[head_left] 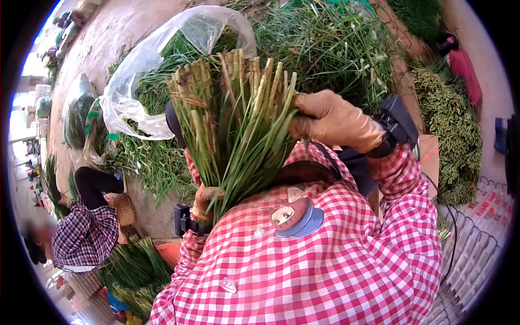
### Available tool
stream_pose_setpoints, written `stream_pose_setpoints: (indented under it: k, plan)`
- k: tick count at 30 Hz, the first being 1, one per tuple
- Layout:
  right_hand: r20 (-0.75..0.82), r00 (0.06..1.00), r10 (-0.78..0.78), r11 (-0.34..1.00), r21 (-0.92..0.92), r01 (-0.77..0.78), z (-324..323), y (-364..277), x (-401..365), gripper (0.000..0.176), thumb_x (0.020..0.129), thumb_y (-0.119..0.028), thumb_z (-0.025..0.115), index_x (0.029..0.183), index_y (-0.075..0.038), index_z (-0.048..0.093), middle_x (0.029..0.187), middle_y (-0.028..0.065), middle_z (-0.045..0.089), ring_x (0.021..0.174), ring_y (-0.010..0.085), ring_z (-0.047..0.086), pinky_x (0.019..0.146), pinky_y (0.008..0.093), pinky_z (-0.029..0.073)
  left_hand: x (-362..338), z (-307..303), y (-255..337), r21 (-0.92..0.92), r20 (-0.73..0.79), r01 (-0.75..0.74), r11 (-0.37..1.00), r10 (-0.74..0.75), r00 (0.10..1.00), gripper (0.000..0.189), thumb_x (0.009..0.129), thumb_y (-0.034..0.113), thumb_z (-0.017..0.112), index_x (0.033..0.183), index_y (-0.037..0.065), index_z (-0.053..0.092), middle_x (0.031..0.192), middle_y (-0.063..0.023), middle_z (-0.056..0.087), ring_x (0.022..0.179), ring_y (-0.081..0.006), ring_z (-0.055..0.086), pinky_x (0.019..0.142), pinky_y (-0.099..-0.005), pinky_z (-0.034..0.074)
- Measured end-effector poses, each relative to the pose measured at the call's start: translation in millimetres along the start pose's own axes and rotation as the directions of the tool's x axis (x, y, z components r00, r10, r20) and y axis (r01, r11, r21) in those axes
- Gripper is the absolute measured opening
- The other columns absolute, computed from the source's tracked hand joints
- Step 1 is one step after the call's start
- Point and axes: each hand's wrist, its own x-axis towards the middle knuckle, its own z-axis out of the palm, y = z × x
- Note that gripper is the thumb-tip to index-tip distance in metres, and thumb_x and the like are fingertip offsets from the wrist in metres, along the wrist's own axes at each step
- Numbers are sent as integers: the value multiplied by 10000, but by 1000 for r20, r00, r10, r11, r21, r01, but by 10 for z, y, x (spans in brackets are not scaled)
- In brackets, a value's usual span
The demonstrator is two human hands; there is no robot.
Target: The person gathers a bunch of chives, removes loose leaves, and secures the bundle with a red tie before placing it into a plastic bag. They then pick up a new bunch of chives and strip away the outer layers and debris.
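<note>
Checked garment [325,260] nearest; green bunch [235,122], 11 o'clock, judged light, bruisable. Left hand [207,199] clasps leaves, best hold; right hand [336,122] pinches edge stalks.

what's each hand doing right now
Left hand: closed around the leafy end of the bundle
Right hand: curled at its edge, can't tell if gripping

Smooth, tan-brown floor [149,21], running along the upper left of the head view. Left margin: strong white light [20,105], possibly entering through windows or a doorway, though glare and lens distortion obscure the structure. Left of centre: low brown seat [123,208]. Right: paler, greyish floor [494,81].
</note>
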Motion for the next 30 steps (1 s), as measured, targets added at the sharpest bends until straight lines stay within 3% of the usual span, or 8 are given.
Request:
stream_pose_setpoints:
  k: [4,10,13,14,17,19,21,30]
  plan:
    - [-61,998,34,966,259,-17,-380,10,-241,267,915,-276,573,1044,-52,638,830,53,653,597,75,570,480,222,486,-227,185,-646,57,-137,-78,995,85,987,346,927,283,489,771,-10,587,747,-87,583,671,-203,563,635,-324,460]
    - [-687,706,-174,347,628,697,-970,286,-817,400,906,-201,511,1240,9,447,945,70,534,574,84,550,530,221,491,-135,187,-577,-290,-286,49,956,-136,949,268,878,266,534,667,102,537,626,-5,466,556,-168,459,551,-294,403]
    - [-338,937,-84,883,411,227,-1254,781,-680,587,872,-240,558,1351,32,355,1224,175,534,795,167,636,717,303,542,-26,131,-405,-539,-252,110,835,-285,925,197,885,247,526,753,102,541,706,-20,488,604,-167,482,592,-301,419]
    - [-548,763,341,932,91,-351,-1046,688,-558,677,860,-276,581,1375,63,301,1263,208,514,912,208,640,777,331,532,-11,121,-387,-608,-236,108,787,-309,921,170,891,238,520,795,100,544,743,-29,499,624,-167,491,609,-306,426]
    - [-545,776,317,560,-553,-617,-309,1189,-376,851,817,-402,638,1431,7,215,1196,253,535,1125,361,527,940,378,430,37,94,-384,-797,-203,33,603,-319,926,130,908,213,501,922,94,552,856,-56,532,684,-169,519,663,-321,448]
    - [-119,885,449,875,-141,-463,84,817,-247,934,754,-334,762,1442,-26,210,1314,206,474,1184,284,501,982,358,405,80,66,-440,-896,-171,-21,444,-300,938,154,920,196,489,1006,90,558,931,-74,554,724,-171,538,699,-330,462]
    - [204,976,74,827,535,-174,371,841,-108,905,750,-257,780,1436,-26,237,1365,147,441,1261,226,406,1042,346,335,156,17,-536,-956,-132,-57,287,-250,959,205,931,179,476,1091,85,564,1006,-92,576,763,-172,556,734,-340,476]
    - [-2,992,-123,487,871,63,478,661,154,789,810,-397,693,1413,-70,303,1358,86,450,1241,240,441,1060,396,333,642,197,186,-734,167,255,630,-197,966,564,763,36,728,1260,1,464,1138,-82,598,991,-226,586,858,-323,476]
